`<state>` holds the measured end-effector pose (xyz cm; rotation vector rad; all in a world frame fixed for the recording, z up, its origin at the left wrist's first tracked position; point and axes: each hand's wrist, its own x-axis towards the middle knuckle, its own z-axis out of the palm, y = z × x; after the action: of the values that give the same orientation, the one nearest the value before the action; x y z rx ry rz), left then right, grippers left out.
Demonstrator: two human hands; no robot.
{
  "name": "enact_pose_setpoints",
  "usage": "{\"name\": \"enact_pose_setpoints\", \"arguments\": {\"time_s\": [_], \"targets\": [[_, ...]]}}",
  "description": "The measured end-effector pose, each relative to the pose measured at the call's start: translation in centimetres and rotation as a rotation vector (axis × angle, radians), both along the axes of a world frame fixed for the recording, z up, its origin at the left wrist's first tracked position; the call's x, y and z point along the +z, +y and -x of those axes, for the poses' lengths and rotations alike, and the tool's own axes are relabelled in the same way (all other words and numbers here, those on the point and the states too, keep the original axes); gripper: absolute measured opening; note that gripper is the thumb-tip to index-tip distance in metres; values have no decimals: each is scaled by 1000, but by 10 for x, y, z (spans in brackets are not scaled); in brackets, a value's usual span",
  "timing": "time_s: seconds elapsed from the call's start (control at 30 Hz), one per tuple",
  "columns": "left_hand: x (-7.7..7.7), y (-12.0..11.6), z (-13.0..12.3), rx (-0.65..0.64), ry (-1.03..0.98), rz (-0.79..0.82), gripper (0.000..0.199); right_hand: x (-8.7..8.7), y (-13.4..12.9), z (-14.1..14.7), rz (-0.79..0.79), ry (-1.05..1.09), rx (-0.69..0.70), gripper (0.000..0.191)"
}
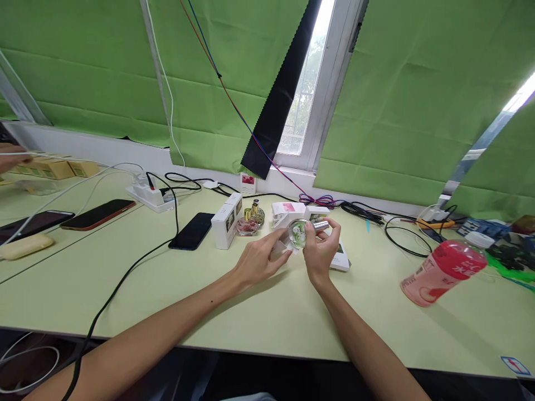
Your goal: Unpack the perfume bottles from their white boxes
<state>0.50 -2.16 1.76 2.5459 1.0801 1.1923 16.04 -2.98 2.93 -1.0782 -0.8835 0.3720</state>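
Observation:
My right hand (321, 248) grips a round clear glass perfume bottle (297, 233), tilted sideways, its silver cap (320, 226) pointing right. Green shows through the glass. Close to the bottle's left side, my left hand (261, 259) has its thumb and fingers around a small pale piece that is mostly hidden. A white box (340, 257) lies flat just beyond my right hand, partly covered by it. Behind the hands is a white box with a pink picture (288, 208). Left of them, a pink perfume bottle (247, 224) stands beside an upright white box (227, 221).
A black phone (193, 231) lies left of the upright box. A pink drink bottle (445, 272) is at the right. Black cables (363, 211) run along the wall, and one crosses the table at left. Another person's hand (12, 157) is by yellow boxes (54, 167).

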Motion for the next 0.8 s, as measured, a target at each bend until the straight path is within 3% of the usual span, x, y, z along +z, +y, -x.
{"name": "enact_pose_setpoints", "arguments": {"time_s": [0.47, 0.8], "targets": [[-6, 2, -1, 58, 113, 14, 61, 4, -3, 1, 73, -173, -121, 44], [-8, 3, -1, 68, 137, 27, 67, 3, -1, -1, 111, -175, -144, 41]]}}
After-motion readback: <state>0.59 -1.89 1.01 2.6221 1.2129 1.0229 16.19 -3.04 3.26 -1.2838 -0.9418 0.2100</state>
